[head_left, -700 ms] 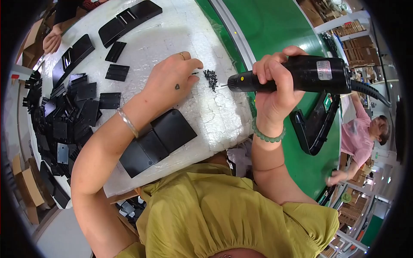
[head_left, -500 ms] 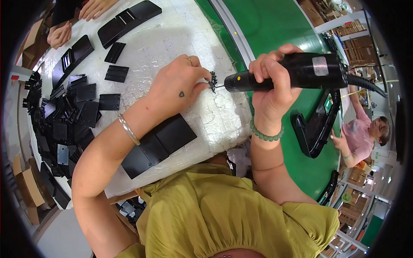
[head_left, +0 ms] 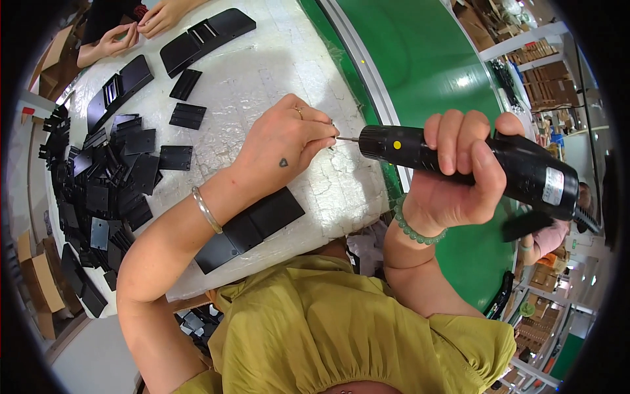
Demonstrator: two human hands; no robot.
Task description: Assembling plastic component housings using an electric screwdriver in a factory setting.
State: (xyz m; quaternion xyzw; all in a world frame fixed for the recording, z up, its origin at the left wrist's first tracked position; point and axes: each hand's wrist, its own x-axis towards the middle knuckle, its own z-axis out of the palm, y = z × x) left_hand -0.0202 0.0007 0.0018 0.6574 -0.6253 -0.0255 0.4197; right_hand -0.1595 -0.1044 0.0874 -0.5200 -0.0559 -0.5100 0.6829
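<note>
In my right hand (head_left: 459, 174) is a black electric screwdriver (head_left: 538, 171), gripped round its body, with a cord at the rear end. Its thin bit points left and reaches the fingertips of my left hand (head_left: 282, 141). Those fingertips are pinched together above the white wrapped surface (head_left: 262, 72). Small dark bits that look like screws (head_left: 333, 123) poke out from between them; the fingers hide most of these. A flat black panel (head_left: 275, 213) lies below my left wrist, partly covered by the forearm.
Many flat black plates (head_left: 141, 141) are heaped at the left. Two longer slotted black housings (head_left: 230, 26) lie at the far side, near another person's hands (head_left: 161, 16). A green surface (head_left: 433, 59) with a metal rail (head_left: 361, 59) runs along the right. Another person (head_left: 551, 236) is farther right.
My right hand has swung right and lower with the screwdriver, its bit still by my left fingertips. Fewer small dark bits show there. The other person's hands at the far side have come together.
</note>
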